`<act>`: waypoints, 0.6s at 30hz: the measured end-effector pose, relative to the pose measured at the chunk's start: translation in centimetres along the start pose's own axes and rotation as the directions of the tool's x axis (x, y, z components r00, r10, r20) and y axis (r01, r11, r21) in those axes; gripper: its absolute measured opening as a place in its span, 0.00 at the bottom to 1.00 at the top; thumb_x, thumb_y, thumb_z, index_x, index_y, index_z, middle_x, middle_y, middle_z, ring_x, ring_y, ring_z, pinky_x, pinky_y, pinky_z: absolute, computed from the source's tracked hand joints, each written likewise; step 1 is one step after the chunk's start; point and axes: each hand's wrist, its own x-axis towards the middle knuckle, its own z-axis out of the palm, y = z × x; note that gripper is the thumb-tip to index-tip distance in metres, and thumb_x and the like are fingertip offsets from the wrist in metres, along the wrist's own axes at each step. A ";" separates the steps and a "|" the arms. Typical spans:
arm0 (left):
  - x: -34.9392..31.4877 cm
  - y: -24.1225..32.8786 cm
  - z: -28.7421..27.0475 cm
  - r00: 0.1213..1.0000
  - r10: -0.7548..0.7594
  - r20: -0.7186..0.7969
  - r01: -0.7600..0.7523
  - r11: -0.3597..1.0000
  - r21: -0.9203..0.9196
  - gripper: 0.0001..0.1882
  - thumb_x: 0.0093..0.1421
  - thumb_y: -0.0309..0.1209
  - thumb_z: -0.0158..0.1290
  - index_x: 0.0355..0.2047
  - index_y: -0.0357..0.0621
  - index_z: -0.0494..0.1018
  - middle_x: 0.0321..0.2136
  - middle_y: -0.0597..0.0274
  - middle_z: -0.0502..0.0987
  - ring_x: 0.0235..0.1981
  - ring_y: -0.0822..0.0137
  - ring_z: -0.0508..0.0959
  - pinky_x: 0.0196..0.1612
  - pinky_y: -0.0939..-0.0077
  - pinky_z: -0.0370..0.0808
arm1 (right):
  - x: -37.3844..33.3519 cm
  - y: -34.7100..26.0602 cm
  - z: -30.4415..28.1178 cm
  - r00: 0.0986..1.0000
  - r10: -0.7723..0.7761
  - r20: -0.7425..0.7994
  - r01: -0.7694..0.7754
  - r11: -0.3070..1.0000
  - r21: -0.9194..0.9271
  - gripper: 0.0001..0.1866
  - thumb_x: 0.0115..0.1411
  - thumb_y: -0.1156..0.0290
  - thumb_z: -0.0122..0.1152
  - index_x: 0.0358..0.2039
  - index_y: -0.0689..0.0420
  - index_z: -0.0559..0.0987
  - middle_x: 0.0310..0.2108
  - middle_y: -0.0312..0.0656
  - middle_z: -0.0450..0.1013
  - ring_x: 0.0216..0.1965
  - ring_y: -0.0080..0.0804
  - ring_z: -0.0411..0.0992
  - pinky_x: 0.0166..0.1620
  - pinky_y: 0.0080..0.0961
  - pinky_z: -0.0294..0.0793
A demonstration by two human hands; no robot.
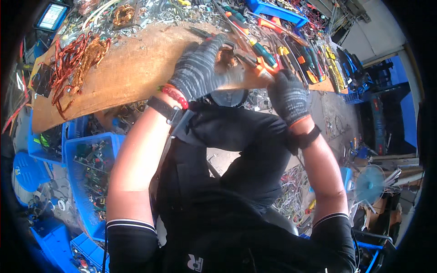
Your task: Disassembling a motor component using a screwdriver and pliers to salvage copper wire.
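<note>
- Brown wooden worktop spanning the upper frame, strewn with small metal parts along its far side.
- Black short-sleeved clothing, lower centre, bearing white printed lettering near the bottom edge.
- Open blue plastic crate, left of frame, filled with mixed scrap.
- Round blue plastic stool, far left, with a white marking too warped to read.
- Tangled red and copper-coloured wire bundle, upper left.
- Hands in grey-and-black striped knit gloves: the left hand, upper centre, half-curled about the copper, thumb blurred, so I cannot tell how firmly; the right hand closed around tool handles.
- Dark rectangular device with a lit screen, top left; text illegible.
- Orange-handled metal pliers, held right of centre, angled toward the copper.
- Rounded copper-coloured piece, upper centre, between both hands.
</note>
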 end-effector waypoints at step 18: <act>-0.9 -0.1 0.4 0.988 -0.048 0.148 -0.015 0.917 0.398 0.54 0.41 0.60 0.72 0.61 0.36 0.68 0.56 0.43 0.74 0.57 0.44 0.73 0.64 0.51 0.66 | -2.4 -1.3 1.0 0.992 -0.122 0.006 0.120 0.958 -0.260 0.12 0.55 0.61 0.65 0.36 0.52 0.83 0.34 0.44 0.73 0.40 0.44 0.75 0.42 0.46 0.75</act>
